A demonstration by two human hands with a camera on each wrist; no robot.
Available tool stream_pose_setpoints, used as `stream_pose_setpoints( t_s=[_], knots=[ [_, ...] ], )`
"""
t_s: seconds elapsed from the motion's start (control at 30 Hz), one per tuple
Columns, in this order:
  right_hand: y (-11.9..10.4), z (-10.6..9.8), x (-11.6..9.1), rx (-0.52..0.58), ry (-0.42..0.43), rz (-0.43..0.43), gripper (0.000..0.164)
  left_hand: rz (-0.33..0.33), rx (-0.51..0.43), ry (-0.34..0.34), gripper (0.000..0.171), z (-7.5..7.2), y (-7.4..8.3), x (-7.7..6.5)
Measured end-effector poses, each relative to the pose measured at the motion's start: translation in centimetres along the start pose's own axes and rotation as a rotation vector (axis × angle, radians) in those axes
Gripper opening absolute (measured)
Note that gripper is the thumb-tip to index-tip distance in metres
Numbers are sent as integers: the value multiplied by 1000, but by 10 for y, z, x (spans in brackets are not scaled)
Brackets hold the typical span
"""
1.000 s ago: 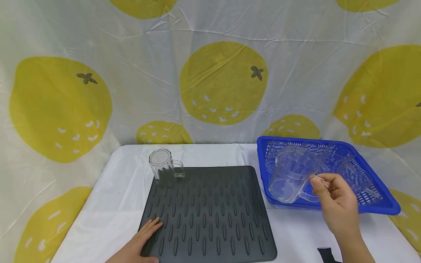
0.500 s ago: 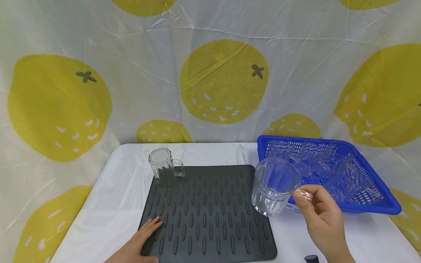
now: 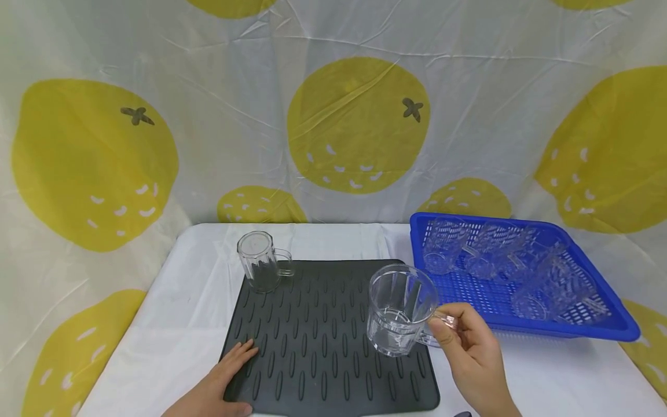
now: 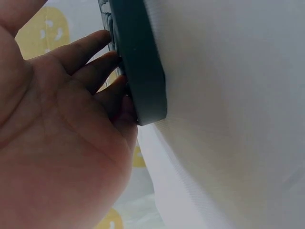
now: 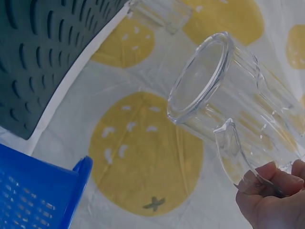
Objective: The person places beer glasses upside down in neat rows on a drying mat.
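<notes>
My right hand [image 3: 471, 359] pinches the handle of a clear glass mug [image 3: 397, 333], which hangs upright over the right part of a black ridged mat [image 3: 323, 370]. In the right wrist view my thumb and fingers close round the lower part of the mug's handle [image 5: 231, 155]. Across the mat's left edge rests my left hand [image 3: 221, 379], its fingers straight. The left wrist view shows those fingertips touching the mat's dark rim [image 4: 143, 71]. A second glass mug [image 3: 262, 272] stands on the mat's back left corner, handle to the right.
To the right of the mat is a blue plastic basket [image 3: 612, 333] with several clear glass mugs [image 3: 484, 255] lying in it. White cloth [image 3: 156, 347] covers the table. Behind it hangs a lemon-print curtain [image 3: 219, 145].
My right hand has carried the mug leftward from above the basket to above the mat, and the mug has gone from tilted to nearly upright. My left hand stays put.
</notes>
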State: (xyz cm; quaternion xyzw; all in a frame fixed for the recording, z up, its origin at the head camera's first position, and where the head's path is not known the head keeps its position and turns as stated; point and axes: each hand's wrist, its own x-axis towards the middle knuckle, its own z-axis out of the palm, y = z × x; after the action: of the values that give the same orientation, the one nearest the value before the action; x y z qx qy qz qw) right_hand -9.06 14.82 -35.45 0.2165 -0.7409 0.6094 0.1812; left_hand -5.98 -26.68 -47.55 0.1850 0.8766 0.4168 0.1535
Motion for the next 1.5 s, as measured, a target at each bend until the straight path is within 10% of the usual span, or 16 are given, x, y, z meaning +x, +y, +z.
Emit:
stream_pose_setpoints(
  t_s=[0.27, 1.5],
  knots=[
    [12, 17, -2, 207, -18, -129, 20, 33, 11, 11, 82, 0, -1, 1],
    [18, 66, -8, 316, -218, -92, 17, 94, 74, 47, 83, 3, -5, 3]
  ],
)
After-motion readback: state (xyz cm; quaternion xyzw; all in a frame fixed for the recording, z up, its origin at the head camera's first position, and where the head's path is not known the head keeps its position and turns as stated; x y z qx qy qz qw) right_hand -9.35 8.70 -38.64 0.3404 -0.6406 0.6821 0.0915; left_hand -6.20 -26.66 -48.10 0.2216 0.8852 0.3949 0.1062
